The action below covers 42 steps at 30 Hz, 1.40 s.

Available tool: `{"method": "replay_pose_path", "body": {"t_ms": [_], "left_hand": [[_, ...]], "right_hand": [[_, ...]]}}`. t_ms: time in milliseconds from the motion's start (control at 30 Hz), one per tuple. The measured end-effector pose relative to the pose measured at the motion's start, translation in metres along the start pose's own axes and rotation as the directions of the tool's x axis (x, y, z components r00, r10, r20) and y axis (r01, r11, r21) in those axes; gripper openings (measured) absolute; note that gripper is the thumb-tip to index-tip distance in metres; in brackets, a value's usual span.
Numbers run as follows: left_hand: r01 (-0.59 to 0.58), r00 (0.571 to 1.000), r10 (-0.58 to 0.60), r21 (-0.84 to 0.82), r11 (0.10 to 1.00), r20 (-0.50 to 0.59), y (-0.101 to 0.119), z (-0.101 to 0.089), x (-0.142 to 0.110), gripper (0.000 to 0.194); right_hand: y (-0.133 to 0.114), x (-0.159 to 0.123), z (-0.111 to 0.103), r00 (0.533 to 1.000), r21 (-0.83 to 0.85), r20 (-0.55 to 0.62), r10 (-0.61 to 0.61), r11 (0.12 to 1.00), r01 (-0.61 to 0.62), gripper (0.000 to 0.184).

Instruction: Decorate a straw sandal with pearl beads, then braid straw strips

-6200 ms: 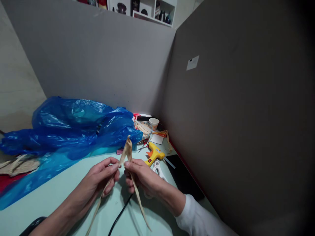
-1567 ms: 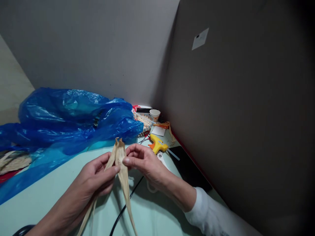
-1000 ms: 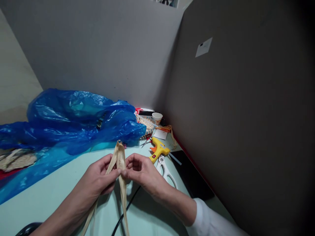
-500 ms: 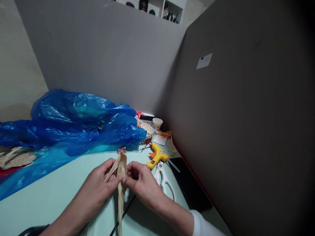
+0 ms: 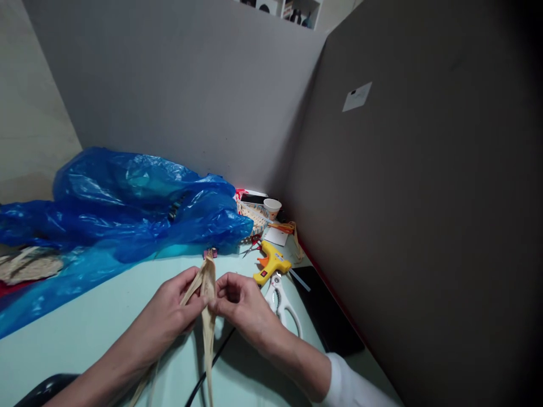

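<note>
Both my hands pinch a long tan dried leaf strip (image 5: 207,282) above the pale green table (image 5: 85,333). My left hand (image 5: 172,314) grips it from the left with thumb and fingers closed. My right hand (image 5: 237,305) pinches the same strip from the right, fingers curled. The folded tip of the strip points up between my hands, and its loose ends hang down toward the lower edge of the view.
A big crumpled blue plastic bag (image 5: 123,209) covers the table's left and back. A yellow glue gun (image 5: 271,263), white-handled scissors (image 5: 282,302), a paper cup (image 5: 271,207), a woven basket (image 5: 254,217) and a black cable (image 5: 207,376) lie to the right. Grey partition walls (image 5: 403,198) close off the back and right.
Over the last seconds the strip's two splayed ends have been drawn together into one narrow bundle. My hands have stayed pinched on it, shifting only slightly as my head moved.
</note>
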<state>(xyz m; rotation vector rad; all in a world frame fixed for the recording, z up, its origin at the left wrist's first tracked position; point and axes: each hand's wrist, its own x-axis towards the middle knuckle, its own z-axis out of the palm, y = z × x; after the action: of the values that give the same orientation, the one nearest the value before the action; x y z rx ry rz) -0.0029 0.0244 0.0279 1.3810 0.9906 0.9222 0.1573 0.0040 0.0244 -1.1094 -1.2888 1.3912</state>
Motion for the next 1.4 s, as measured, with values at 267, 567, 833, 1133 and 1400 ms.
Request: {"method": "replay_pose_path", "body": {"t_ms": [267, 567, 833, 1133, 1400], "left_hand": [[0.015, 1.0, -0.015, 0.001, 1.0, -0.024, -0.007, 0.0, 0.002, 0.033], [-0.031, 0.998, 0.037, 0.094, 0.995, -0.057, -0.019, -0.004, 0.005, 0.034], [-0.035, 0.995, 0.037, 0.027, 0.999, -0.094, -0.004, 0.008, -0.004, 0.037], [0.173, 0.984, -0.158, -0.263, 0.949, 0.079, 0.004, 0.001, -0.001, 0.04], [0.189, 0.975, -0.211, -0.257, 0.948, -0.064, 0.014, -0.005, -0.003, 0.027]], "right_hand": [[-0.001, -0.002, 0.005, 0.999, 0.0, -0.03, 0.013, 1.0, -0.013, 0.015], [0.0, -0.006, 0.004, 0.997, -0.302, -0.044, -0.061, 0.952, 0.045, 0.017], [-0.002, -0.007, 0.003, 0.992, -0.259, -0.028, -0.122, 0.96, 0.111, 0.016], [-0.006, 0.0, -0.004, 0.999, 0.117, 0.022, -0.025, 0.993, 0.022, 0.015], [-0.014, -0.003, -0.006, 0.996, 0.023, -0.061, -0.063, 0.998, 0.065, 0.009]]}}
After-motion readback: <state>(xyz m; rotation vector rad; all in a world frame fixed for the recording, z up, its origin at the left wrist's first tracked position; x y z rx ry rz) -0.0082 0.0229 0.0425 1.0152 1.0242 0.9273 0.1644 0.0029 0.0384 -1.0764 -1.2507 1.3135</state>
